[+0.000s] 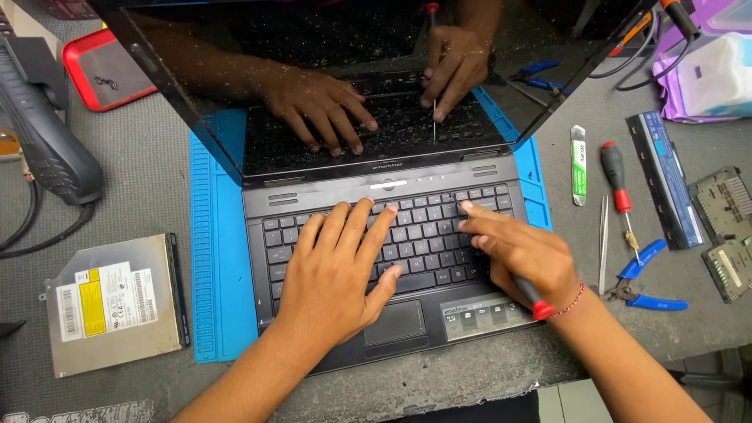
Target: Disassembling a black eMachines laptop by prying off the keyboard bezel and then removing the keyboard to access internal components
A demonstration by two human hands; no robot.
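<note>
An open black laptop (407,317) sits on a blue work mat (219,258), its dark screen reflecting both hands. My left hand (337,270) lies flat on the keyboard (427,235), fingers spread over the upper key rows. My right hand (521,254) grips a red-handled screwdriver (534,298), the index finger stretched along it toward the keys near the keyboard's top right corner. The tool's tip is hidden under my fingers.
An optical drive (113,301) lies left of the mat. Right of the laptop are a red screwdriver (617,188), tweezers (603,243), blue-handled pliers (646,282), a long battery pack (666,176) and cover plates (724,227). A red tray (106,70) sits at back left.
</note>
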